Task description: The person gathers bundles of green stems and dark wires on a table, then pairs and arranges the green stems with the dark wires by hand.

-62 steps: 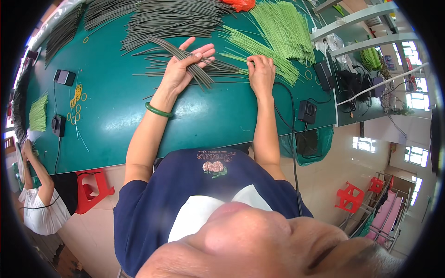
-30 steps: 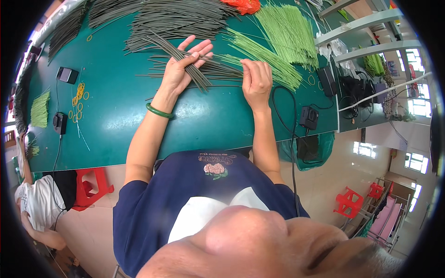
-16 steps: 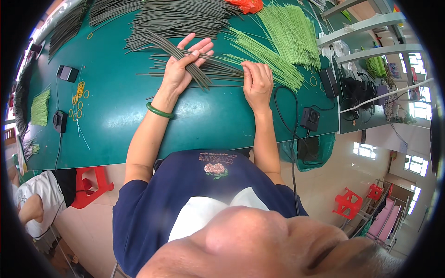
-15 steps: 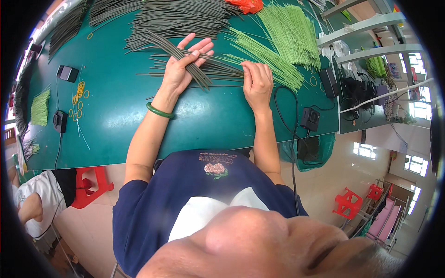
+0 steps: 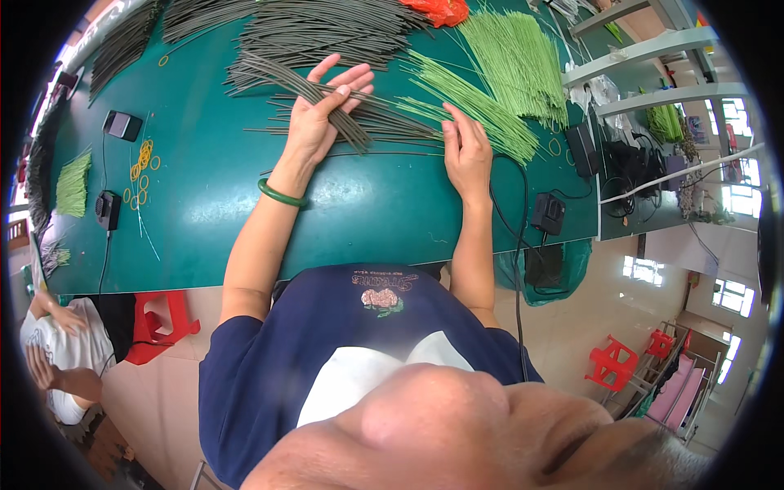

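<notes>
My left hand (image 5: 309, 131) is palm up over the green table (image 5: 367, 208), its thumb pressing a small bunch of thin dark grey-green stems (image 5: 349, 131) against the palm. The fingers point away from me, and a green bangle (image 5: 282, 193) circles that wrist. To the right, my right hand (image 5: 469, 159) is held with its fingers stretched out and the thumb apart. It is beside the ends of several loose dark stems (image 5: 400, 125) and the near edge of a light green stem bunch (image 5: 478, 110). Whether its fingertips touch a stem cannot be made out.
A large heap of dark stems (image 5: 318, 33) lies at the back, with a thick light green pile (image 5: 518, 65) to its right. Yellow rubber bands (image 5: 145, 155) and small black devices (image 5: 107, 210) are at left. A black cable (image 5: 520, 204) runs by my right arm.
My right hand has shifted slightly right, and its pinched fingers have straightened and parted. My left hand keeps its bunch nearly in place. At far left, another person's arms have moved.
</notes>
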Demonstrator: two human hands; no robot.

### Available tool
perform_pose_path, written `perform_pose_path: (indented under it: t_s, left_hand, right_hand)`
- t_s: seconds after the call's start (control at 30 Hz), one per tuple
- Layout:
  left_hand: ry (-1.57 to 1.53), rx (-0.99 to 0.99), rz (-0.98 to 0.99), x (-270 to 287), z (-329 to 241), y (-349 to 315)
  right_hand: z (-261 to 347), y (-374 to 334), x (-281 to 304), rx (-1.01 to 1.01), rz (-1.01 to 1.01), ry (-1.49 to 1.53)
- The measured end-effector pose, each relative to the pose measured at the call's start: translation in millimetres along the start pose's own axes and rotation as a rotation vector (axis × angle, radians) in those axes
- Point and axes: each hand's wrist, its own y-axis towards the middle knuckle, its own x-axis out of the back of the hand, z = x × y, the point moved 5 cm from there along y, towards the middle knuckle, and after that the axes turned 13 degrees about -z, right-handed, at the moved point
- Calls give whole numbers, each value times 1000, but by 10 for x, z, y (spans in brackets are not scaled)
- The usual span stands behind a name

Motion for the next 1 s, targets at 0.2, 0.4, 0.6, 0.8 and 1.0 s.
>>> perform_pose_path:
  t_s: [0.2, 0.4, 0.6, 0.8, 1.0]
  left_hand:
    - [50, 87, 70, -110, 180, -104]
    - [169, 113, 77, -157, 246, -140]
    - [77, -214, -166, 158, -169, 66]
    - [10, -281, -242, 183, -331, 41]
    - [-50, -160, -362, 419, -95, 145]
  right_hand:
    - [254, -4, -244, -110, 25, 292]
    - [131, -9, -247, -202, -14, 290]
    - [-258, 6, 39, -294, -197, 173]
    - [-172, -103, -163, -31, 113, 26]
    - [6, -71, -124, 66, -22, -70]
